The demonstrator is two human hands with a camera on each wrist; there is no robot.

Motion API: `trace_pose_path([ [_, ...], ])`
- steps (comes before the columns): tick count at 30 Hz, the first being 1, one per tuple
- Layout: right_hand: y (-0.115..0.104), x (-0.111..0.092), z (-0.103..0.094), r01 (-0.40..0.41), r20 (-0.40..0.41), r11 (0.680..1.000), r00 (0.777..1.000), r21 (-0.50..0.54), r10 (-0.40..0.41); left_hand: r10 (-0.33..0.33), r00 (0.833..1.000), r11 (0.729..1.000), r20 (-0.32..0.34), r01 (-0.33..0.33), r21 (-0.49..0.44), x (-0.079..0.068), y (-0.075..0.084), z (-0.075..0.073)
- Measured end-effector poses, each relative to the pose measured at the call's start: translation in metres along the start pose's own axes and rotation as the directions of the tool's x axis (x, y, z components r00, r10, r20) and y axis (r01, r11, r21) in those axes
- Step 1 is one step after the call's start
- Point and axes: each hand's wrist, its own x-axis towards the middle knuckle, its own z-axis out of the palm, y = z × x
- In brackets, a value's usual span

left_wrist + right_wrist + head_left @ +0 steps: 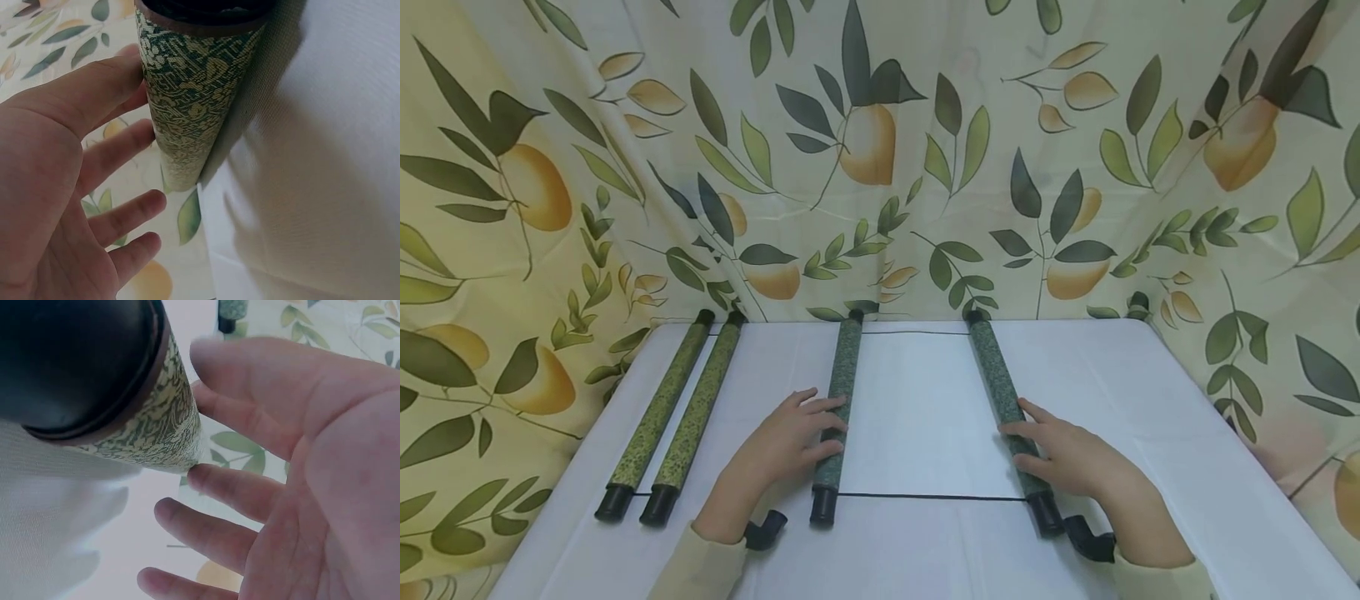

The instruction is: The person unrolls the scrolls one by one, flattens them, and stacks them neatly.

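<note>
A scroll lies on the white table, a pale sheet [925, 417] with thin dark edge lines between two dark green patterned rollers with black end caps. My left hand [786, 442] is at the left roller [842, 358], its fingertips along the outer side. In the left wrist view the thumb and index finger meet the patterned roller [200, 94] while the other fingers spread apart. My right hand [1067, 450] has its fingertips on the right roller [992, 358]. Its fingers are loosely spread beside the patterned roller [169, 419] in the right wrist view.
Two yellow-green patterned rollers, the outer one [658, 408] and the inner one [703, 400], lie side by side at the left, black-capped. Behind the white table [1105, 367] hangs a leaf-and-fruit patterned curtain [925, 167]. A black wrist camera [766, 531] juts out at the left wrist.
</note>
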Motion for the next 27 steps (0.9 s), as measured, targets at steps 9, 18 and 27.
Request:
trace_pose_path([
  [9,0.0007,-0.0016,-0.0044,-0.023,0.033,0.999,0.999,0.032,0.022,-0.011,1.000,1.000,0.012,0.011,0.024,0.0001,-0.0036,-0.0004],
  [18,0.0034,-0.0039,-0.0055,-0.021,0.019,1.000,1.000,0.021,0.020,-0.032,0.999,0.999,0.000,0.032,-0.021,-0.0012,-0.0038,-0.0028],
  [27,0.0050,-0.0039,-0.0056,-0.053,0.029,0.998,0.998,0.032,0.052,-0.035,0.999,0.999,-0.007,0.035,0.019,-0.0022,-0.0059,-0.0035],
])
